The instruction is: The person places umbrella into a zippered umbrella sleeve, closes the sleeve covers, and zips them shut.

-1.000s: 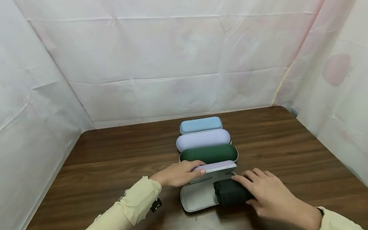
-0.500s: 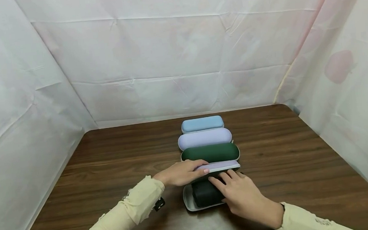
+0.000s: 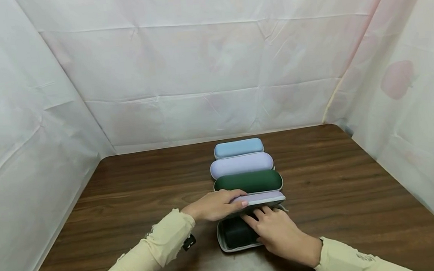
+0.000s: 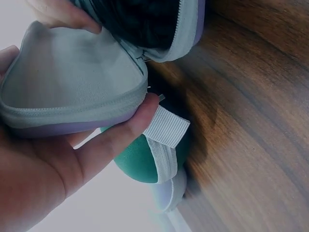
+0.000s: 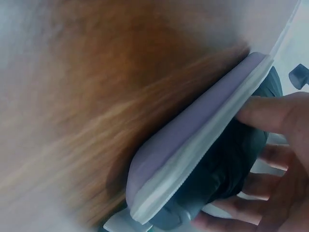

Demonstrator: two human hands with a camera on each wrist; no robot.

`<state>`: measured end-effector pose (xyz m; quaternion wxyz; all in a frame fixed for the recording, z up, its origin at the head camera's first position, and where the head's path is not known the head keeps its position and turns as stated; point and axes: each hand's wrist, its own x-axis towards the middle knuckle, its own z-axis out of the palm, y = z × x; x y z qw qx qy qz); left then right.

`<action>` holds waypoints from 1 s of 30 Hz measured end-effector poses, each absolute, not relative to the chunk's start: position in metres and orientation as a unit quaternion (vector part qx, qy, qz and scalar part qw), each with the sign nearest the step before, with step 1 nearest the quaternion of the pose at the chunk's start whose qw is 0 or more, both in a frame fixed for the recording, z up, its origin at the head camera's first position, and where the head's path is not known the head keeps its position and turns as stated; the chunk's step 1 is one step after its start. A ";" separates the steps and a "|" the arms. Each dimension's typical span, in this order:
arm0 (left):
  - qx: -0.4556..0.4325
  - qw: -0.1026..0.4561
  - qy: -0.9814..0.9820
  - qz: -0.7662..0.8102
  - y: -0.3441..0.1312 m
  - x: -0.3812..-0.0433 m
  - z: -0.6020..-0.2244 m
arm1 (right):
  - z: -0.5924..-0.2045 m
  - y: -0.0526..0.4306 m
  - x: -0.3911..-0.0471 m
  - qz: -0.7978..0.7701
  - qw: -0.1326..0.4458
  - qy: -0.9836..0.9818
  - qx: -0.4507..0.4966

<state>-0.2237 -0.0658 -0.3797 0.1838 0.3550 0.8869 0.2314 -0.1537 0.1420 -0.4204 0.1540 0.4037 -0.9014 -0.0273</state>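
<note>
A lilac zip case (image 3: 264,196) with a pale grey lining lies open at the front of the row. My left hand (image 3: 212,205) grips its raised lid, thumb along the rim and fingers behind; the left wrist view shows the bare grey lining (image 4: 82,67). Inside the lower half lies a rolled black fabric bundle (image 3: 239,233). My right hand (image 3: 281,234) holds this bundle at its right part, fingers reaching under the lid. In the right wrist view the thumb (image 5: 263,113) is at the case's zip edge and the fingers are across the bundle (image 5: 236,159).
Behind the open case, a green case (image 3: 248,182), another lilac case (image 3: 241,164) and a light blue case (image 3: 238,147) stand in a row on the brown wooden table (image 3: 158,175). Pale curtains (image 3: 202,59) enclose the back and sides.
My right hand has moved left with the black bundle, which was partly over the case's right end and now lies within the lower half. My left hand keeps holding the lid.
</note>
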 end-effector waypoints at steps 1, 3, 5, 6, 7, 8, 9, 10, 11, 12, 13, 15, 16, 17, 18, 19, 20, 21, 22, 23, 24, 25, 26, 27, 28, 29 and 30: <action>0.357 0.184 0.886 0.231 -0.066 -0.224 -0.380 | -0.421 0.142 -0.155 -0.028 0.156 -0.900 0.406; 0.360 0.185 0.885 0.229 -0.066 -0.224 -0.380 | -0.422 0.144 -0.156 -0.024 0.158 -0.898 0.409; 0.363 0.186 0.885 0.226 -0.066 -0.224 -0.381 | -0.423 0.146 -0.157 -0.021 0.160 -0.894 0.418; 0.363 0.187 0.885 0.225 -0.066 -0.224 -0.381 | -0.423 0.147 -0.157 -0.021 0.164 -0.889 0.426; 0.363 0.187 0.885 0.225 -0.066 -0.223 -0.382 | -0.422 0.148 -0.158 -0.019 0.171 -0.882 0.439; 0.364 0.187 0.885 0.225 -0.066 -0.223 -0.383 | -0.420 0.150 -0.158 -0.014 0.180 -0.872 0.456; 0.363 0.185 0.885 0.225 -0.066 -0.223 -0.383 | -0.418 0.152 -0.159 -0.006 0.193 -0.857 0.477; 0.364 0.184 0.885 0.224 -0.067 -0.222 -0.384 | -0.414 0.154 -0.160 0.004 0.209 -0.841 0.499; 0.364 0.182 0.885 0.225 -0.067 -0.222 -0.385 | -0.410 0.156 -0.161 0.014 0.231 -0.822 0.520; 0.366 0.179 0.885 0.227 -0.067 -0.221 -0.386 | -0.404 0.159 -0.163 0.031 0.254 -0.804 0.536; 0.367 0.175 0.885 0.227 -0.068 -0.221 -0.387 | -0.399 0.162 -0.166 0.053 0.273 -0.788 0.549; 0.372 0.165 0.886 0.222 -0.068 -0.219 -0.389 | -0.389 0.168 -0.172 0.099 0.300 -0.768 0.557; 0.377 0.156 0.887 0.219 -0.068 -0.218 -0.389 | -0.385 0.172 -0.176 0.124 0.302 -0.767 0.553; 0.382 0.146 0.887 0.215 -0.068 -0.216 -0.390 | -0.381 0.175 -0.180 0.147 0.295 -0.770 0.546; 0.388 0.136 0.888 0.208 -0.068 -0.215 -0.390 | -0.379 0.179 -0.184 0.172 0.275 -0.777 0.540; 0.393 0.123 0.889 0.200 -0.067 -0.213 -0.390 | -0.377 0.182 -0.188 0.191 0.249 -0.787 0.532; 0.401 0.109 0.889 0.193 -0.067 -0.211 -0.391 | -0.377 0.185 -0.191 0.208 0.217 -0.798 0.522; 0.408 0.094 0.889 0.184 -0.066 -0.209 -0.391 | -0.378 0.188 -0.194 0.220 0.182 -0.809 0.513; 0.414 0.078 0.890 0.176 -0.066 -0.206 -0.392 | -0.380 0.190 -0.196 0.228 0.145 -0.821 0.502; 0.419 0.063 0.890 0.165 -0.066 -0.204 -0.393 | -0.382 0.191 -0.198 0.233 0.110 -0.830 0.494; 0.423 0.049 0.891 0.155 -0.066 -0.201 -0.394 | -0.385 0.191 -0.199 0.235 0.080 -0.836 0.490; 0.427 0.034 0.891 0.146 -0.066 -0.198 -0.396 | -0.388 0.191 -0.199 0.236 0.054 -0.840 0.486; 0.431 0.023 0.891 0.138 -0.067 -0.194 -0.397 | -0.392 0.190 -0.199 0.236 0.031 -0.842 0.483; 0.435 0.011 0.891 0.130 -0.068 -0.191 -0.399 | -0.395 0.189 -0.199 0.234 0.016 -0.842 0.485; 0.438 0.001 0.890 0.124 -0.070 -0.188 -0.400 | -0.398 0.188 -0.199 0.232 0.005 -0.842 0.487; 0.442 -0.008 0.889 0.120 -0.071 -0.186 -0.402 | -0.400 0.187 -0.199 0.232 -0.001 -0.841 0.489; 0.445 -0.015 0.888 0.117 -0.071 -0.184 -0.403 | -0.402 0.186 -0.198 0.229 -0.003 -0.840 0.491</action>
